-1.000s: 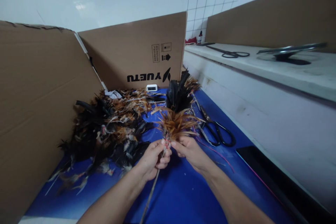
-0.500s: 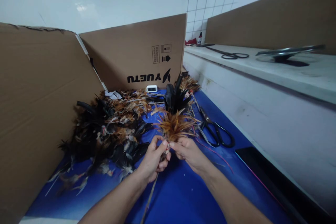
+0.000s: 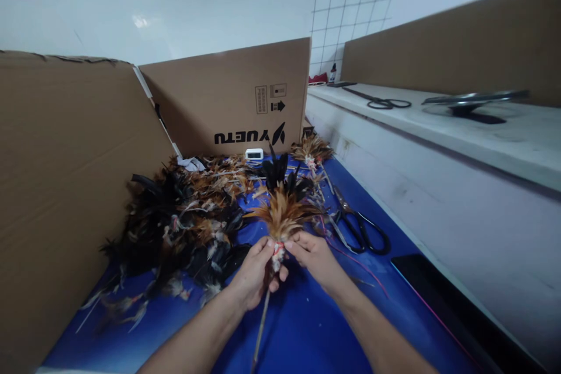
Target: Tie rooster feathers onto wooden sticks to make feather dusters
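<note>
Both hands meet over the blue table point(image 3: 307, 327). My left hand point(image 3: 256, 272) is closed around a thin stick point(image 3: 260, 333) topped with a bunch of brown and black feathers point(image 3: 280, 210). My right hand point(image 3: 315, 257) pinches the red-bound base of that bunch, right beside the left fingers. A large pile of loose black and brown feathers point(image 3: 184, 216) lies just left of the hands.
Black-handled scissors point(image 3: 362, 228) lie to the right of the hands, with pink thread point(image 3: 363, 266) nearby. Cardboard walls point(image 3: 65, 187) stand left and behind. A dark flat panel point(image 3: 447, 298) lies at the right. A raised white ledge point(image 3: 438, 117) carries more scissors point(image 3: 383, 103).
The feather bunch has tipped lower and closer to me. Both hands keep their grip and have shifted slightly down; the view has tilted a little.
</note>
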{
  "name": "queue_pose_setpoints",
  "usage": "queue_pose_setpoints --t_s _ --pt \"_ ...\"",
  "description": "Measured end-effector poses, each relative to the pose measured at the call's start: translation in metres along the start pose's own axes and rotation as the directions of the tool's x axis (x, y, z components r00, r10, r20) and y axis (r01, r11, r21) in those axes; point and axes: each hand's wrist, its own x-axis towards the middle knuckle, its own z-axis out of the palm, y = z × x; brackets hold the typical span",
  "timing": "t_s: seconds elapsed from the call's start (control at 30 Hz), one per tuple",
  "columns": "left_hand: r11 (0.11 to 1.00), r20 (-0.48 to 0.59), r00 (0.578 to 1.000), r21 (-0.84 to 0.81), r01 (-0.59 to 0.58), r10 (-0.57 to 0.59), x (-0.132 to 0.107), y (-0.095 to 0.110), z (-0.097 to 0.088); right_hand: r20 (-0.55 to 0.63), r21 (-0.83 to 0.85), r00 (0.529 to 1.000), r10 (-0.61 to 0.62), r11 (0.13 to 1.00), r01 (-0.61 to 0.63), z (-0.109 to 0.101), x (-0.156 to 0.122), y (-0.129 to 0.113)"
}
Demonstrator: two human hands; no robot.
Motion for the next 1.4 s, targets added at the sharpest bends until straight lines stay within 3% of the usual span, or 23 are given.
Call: queue_pose_setpoints --t_s 0.3,0.5,0.6,0.77,1.03,1.17,1.4 --pt "0.962 -0.121 0.980 0.242 -0.128 0.161 -0.003 -0.003 0.003 -0.014 -0.009 0.998 -0.060 0.998 0.060 0.007 0.003 0.006" --pt "0.930 -0.121 0.973 0.337 -0.148 0.198 -0.002 -0.003 0.002 0.024 0.026 0.998 -0.062 0.998 0.062 0.009 0.001 0.004" --pt "0.953 -0.096 0.979 0.264 -0.148 0.179 -0.002 -0.003 0.002 0.047 0.067 0.998 -0.045 0.997 0.042 0.009 0.000 0.005" --pt "0.996 -0.105 0.994 0.078 -0.035 0.043 -0.005 0.001 0.003 0.049 0.021 0.999 -0.019 1.000 0.018 0.010 0.001 0.006" --pt "0.983 -0.138 0.990 0.182 0.016 0.009 -0.004 0.001 0.004 0.027 0.021 1.000 0.005 1.000 -0.006 0.015 0.002 0.011" --pt "0.985 -0.189 0.982 0.173 0.019 0.015 -0.005 -0.001 0.004 0.035 0.001 0.999 0.010 1.000 -0.010 0.014 0.001 0.011" --pt "0.992 -0.152 0.988 0.126 -0.005 0.024 -0.005 0.001 0.005 0.059 0.000 0.998 -0.004 1.000 0.004 0.013 0.000 0.008"
